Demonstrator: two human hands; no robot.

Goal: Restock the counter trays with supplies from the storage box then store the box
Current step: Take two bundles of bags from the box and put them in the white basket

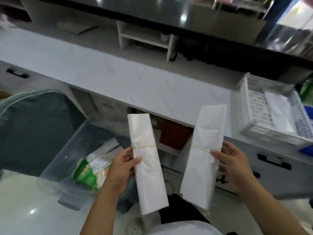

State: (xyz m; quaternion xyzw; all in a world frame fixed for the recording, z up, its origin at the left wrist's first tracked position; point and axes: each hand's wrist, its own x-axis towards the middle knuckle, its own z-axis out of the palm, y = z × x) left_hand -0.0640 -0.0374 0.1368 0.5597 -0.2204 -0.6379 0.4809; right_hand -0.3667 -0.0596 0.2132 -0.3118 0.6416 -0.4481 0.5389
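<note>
A pale marble-look counter (pixel 118 78) spans the view. At eight o'clock, a clear plastic storage box (pixel 74 150) holds green-printed packets (pixel 88 175). At three o'clock sits a white perforated tray (pixel 250 106). Two white banded bag bundles — left bundle (pixel 147 158) gripped by the left hand (pixel 120 170), right bundle (pixel 203 150) by the right hand (pixel 235 168) — are held at centre.
</note>
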